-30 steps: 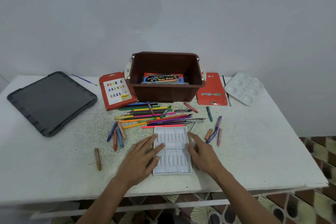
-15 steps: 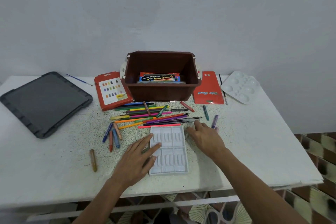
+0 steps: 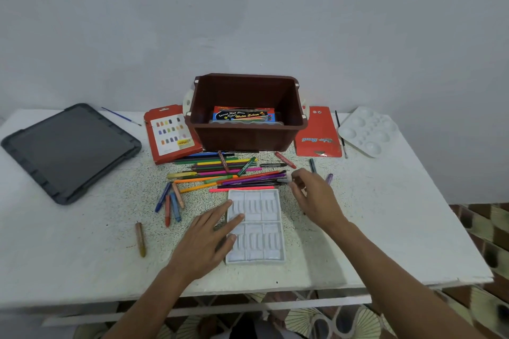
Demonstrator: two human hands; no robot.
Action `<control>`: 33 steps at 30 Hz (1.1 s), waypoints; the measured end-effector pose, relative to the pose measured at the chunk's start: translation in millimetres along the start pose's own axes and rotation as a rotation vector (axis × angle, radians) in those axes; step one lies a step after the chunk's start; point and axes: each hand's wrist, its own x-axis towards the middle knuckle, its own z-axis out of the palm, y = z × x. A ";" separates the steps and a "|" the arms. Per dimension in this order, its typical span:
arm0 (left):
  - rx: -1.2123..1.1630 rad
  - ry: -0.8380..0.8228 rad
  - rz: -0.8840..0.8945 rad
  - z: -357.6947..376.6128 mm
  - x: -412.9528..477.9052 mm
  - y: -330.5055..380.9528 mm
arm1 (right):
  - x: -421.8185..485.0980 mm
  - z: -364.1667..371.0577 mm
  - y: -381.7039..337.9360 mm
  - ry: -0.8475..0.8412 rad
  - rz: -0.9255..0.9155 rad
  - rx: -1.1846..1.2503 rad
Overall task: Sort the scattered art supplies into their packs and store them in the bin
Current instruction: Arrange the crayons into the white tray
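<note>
Change: the right hand [image 3: 316,198] has left the bench [image 3: 385,215] beside the right rim of the white tray [image 3: 264,245]. It has gone toward the back edge, to the right-hand ends of the pencils [image 3: 228,173]. The left hand [image 3: 209,239] and the white tray lie as before.
Right fingers: curved about a grey brush tip [image 3: 285,180] at the end of the pile; I cannot tell whether they pinch it.
Left fingers: straight and relaxed, lying flat over the left rim of the white tray, gripping nothing.
White tray: near the middle of the front edge, slots facing up.
Bin [image 3: 248,135]: brown, at the middle of the back edge, with a water-colour box [image 3: 243,115] lying inside.
Pencils: a loose pile between the bin and the white tray, lying mostly left to right.
Crayons [image 3: 170,201]: a cluster left of the white tray, and a brown crayon [image 3: 140,239] apart toward the front edge.
Packs: a swatch pack [image 3: 170,133] just left of the bin and a red pack [image 3: 318,132] just right of it.
Back corners: a dark grey lid [image 3: 68,151] at the left, a white palette [image 3: 367,131] at the right.
Bench: white top, speckled in the middle.
Room: a pale grey wall [image 3: 248,8] behind, and patterned floor tiles [image 3: 490,228] at the right.
</note>
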 end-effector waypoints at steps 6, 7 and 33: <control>-0.002 -0.007 -0.005 -1.0 0.0 0.7 | -15.7 12.9 -31.1 -0.056 0.324 0.376; -0.003 -0.008 -0.006 -1.0 0.0 0.7 | -18.4 16.8 -31.7 -0.075 0.358 0.391; -0.017 -0.004 -0.003 2.5 -0.5 -2.8 | -28.6 31.6 -25.5 -0.202 0.481 0.310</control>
